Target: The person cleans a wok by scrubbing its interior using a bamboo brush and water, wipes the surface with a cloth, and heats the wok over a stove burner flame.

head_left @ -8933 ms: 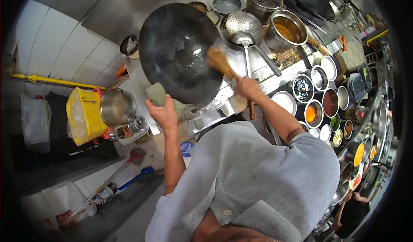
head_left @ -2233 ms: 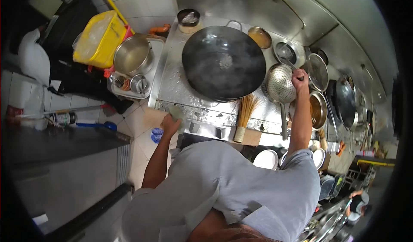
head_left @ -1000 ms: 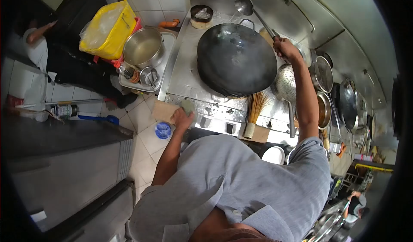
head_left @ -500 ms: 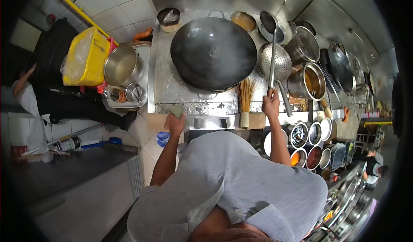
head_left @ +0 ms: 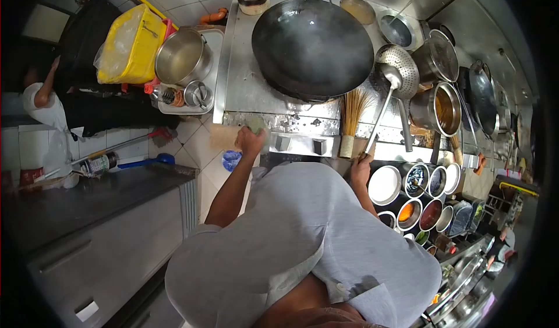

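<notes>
My right hand [head_left: 361, 169] is closed around the handle end of a long steel ladle [head_left: 381, 113]. The ladle's bowl lies over a perforated strainer [head_left: 403, 64] whose dark handle points toward me. My left hand [head_left: 250, 141] grips a greenish cloth or pad [head_left: 255, 123] at the stove's front edge. Beyond both hands a large black wok [head_left: 311, 45] sits on the stove, with steam inside it. A bamboo wok brush [head_left: 352, 118] stands between my hands, left of the ladle, bristles away from me.
Steel pots, one a pot of brown liquid [head_left: 445, 109], stand right of the strainer. Several seasoning containers [head_left: 409, 211] line my right side. At left are a steel pot [head_left: 183, 57] on a tray and a yellow bin [head_left: 125, 45]. Another person [head_left: 43, 98] is at far left.
My right hand has drawn back toward my body, and the ladle's bowl has come down from beyond the strainer onto it. The left hand keeps hold of the pad. The whole view has shifted.
</notes>
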Tool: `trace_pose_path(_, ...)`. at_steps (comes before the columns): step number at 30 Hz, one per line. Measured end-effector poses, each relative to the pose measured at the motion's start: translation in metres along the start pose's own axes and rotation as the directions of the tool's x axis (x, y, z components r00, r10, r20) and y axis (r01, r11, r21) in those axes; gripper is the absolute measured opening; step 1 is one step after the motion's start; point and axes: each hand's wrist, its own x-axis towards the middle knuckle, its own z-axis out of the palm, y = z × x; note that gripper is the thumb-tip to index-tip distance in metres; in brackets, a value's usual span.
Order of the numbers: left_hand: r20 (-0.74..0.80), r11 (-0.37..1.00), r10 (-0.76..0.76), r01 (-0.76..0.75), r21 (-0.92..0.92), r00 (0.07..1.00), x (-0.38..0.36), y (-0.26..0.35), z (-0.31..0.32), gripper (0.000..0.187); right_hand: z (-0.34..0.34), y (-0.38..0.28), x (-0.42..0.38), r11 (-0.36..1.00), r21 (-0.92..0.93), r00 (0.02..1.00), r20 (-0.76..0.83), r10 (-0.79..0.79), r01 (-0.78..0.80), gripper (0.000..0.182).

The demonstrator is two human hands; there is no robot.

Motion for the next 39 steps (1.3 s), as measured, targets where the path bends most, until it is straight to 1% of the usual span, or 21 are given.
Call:
trace_pose_path(2, 0.025, 0.999, -0.011, 0.012, -0.031, 1.000, -0.001, 0.005, -0.007, 0.065, 0.010, 0.014, 0.006, 0.998, 0.061, 0.995, 0.103, -0.001, -0.005, 0.038)
trace_pose_path(5, 0.039, 0.998, -0.024, 0.026, -0.056, 0.999, -0.002, 0.007, -0.014, 0.066, 0.018, 0.018, 0.007, 0.996, 0.077, 0.997, 0.068, -0.037, 0.031, 0.035)
trace_pose_path(7, 0.024, 0.998, -0.022, 0.023, -0.051, 0.999, -0.001, 0.003, -0.015, 0.066, 0.003, -0.012, -0.002, 0.999, 0.006, 0.998, -0.020, -0.052, 0.052, 0.036)
trace_pose_path(9, 0.039, 0.997, -0.015, 0.018, -0.077, 0.999, 0.003, -0.002, -0.012, 0.067, -0.007, -0.034, -0.003, 0.966, -0.122, 0.925, -0.281, -0.255, 0.229, 0.040)
trace_pose_path(11, 0.067, 0.996, -0.036, 0.041, -0.077, 0.997, 0.003, 0.003, -0.022, 0.068, -0.016, -0.054, -0.002, 0.973, -0.064, 0.937, -0.260, -0.231, 0.222, 0.047)
trace_pose_path(17, 0.072, 0.992, -0.057, 0.064, -0.106, 0.996, 0.005, 0.007, -0.023, 0.068, -0.003, -0.064, 0.006, 0.939, -0.184, 0.929, -0.179, -0.324, 0.292, 0.055)
trace_pose_path(19, 0.078, 0.994, -0.057, 0.064, -0.090, 0.995, 0.005, 0.011, -0.030, 0.067, 0.007, -0.067, 0.006, 0.972, -0.080, 0.974, -0.038, -0.223, 0.220, 0.062)
trace_pose_path(21, 0.148, 0.997, -0.055, 0.063, -0.046, 0.987, 0.002, 0.015, -0.036, 0.063, 0.018, -0.069, 0.011, 0.985, -0.117, 0.990, 0.065, -0.123, 0.130, 0.067)
trace_pose_path(22, 0.151, 0.997, -0.050, 0.058, -0.045, 0.987, 0.010, 0.006, -0.023, 0.063, 0.021, -0.068, 0.012, 0.986, -0.162, 0.987, 0.162, -0.014, 0.040, 0.072)
trace_pose_path(23, 0.144, 0.998, 0.003, 0.007, -0.066, 0.990, 0.025, -0.013, 0.003, 0.061, 0.020, -0.065, 0.011, 0.986, -0.163, 0.987, 0.161, -0.009, 0.035, 0.072)
trace_pose_path(25, 0.136, 0.996, 0.058, -0.048, -0.081, 0.989, 0.028, -0.015, 0.004, 0.059, 0.019, -0.063, 0.009, 0.969, 0.049, 0.971, -0.011, -0.240, 0.240, 0.077)
trace_pose_path(26, 0.115, 0.861, 0.142, -0.065, -0.504, 0.983, 0.031, -0.013, 0.005, 0.054, 0.018, -0.065, 0.010, 0.970, 0.056, 0.971, -0.020, -0.237, 0.238, 0.077)
trace_pose_path(27, 0.070, 0.560, 0.212, -0.062, -0.826, 0.975, 0.028, -0.005, -0.004, 0.049, 0.008, -0.069, 0.001, 0.954, 0.181, 0.971, -0.029, -0.236, 0.238, 0.077)
trace_pose_path(28, 0.077, 0.562, 0.221, -0.062, -0.825, 0.972, 0.026, 0.006, -0.015, 0.049, -0.003, -0.070, -0.009, 0.925, 0.299, 0.972, -0.037, -0.234, 0.234, 0.078)
trace_pose_path(29, 0.318, 0.337, 0.256, 0.224, -0.914, 0.913, 0.025, 0.021, -0.028, 0.045, -0.012, -0.071, -0.017, 0.927, 0.297, 0.973, -0.038, -0.227, 0.228, 0.078)
trace_pose_path(30, 0.513, 0.104, 0.346, 0.511, -0.853, 0.786, 0.026, 0.037, -0.040, 0.041, -0.019, -0.072, -0.025, 0.925, 0.320, 0.976, 0.004, -0.217, 0.204, 0.076)
trace_pose_path(31, 0.515, 0.107, 0.347, 0.512, -0.852, 0.784, 0.028, 0.050, -0.046, 0.041, -0.021, -0.071, -0.032, 0.922, 0.343, 0.977, 0.047, -0.208, 0.180, 0.075)
trace_pose_path(33, 0.673, 0.040, 0.584, 0.811, -0.583, 0.455, 0.034, 0.081, -0.057, 0.050, 0.002, -0.043, -0.035, 0.934, 0.269, 0.970, -0.015, -0.241, 0.236, 0.067)
trace_pose_path(34, 0.672, 0.044, 0.587, 0.812, -0.583, 0.451, 0.025, 0.106, -0.070, 0.050, 0.011, -0.032, -0.035, 0.962, 0.198, 0.978, 0.045, -0.202, 0.190, 0.070)
trace_pose_path(36, 0.706, -0.022, 0.294, 0.743, -0.669, 0.644, -0.002, 0.163, -0.092, 0.059, 0.010, -0.025, -0.034, 0.982, 0.120, 0.982, 0.098, -0.160, 0.148, 0.074)
trace_pose_path(39, 0.720, 0.004, 0.223, 0.737, -0.675, 0.658, 0.001, 0.197, -0.075, 0.060, -0.019, -0.048, -0.043, 0.925, 0.373, 0.971, 0.237, -0.026, -0.066, 0.071)
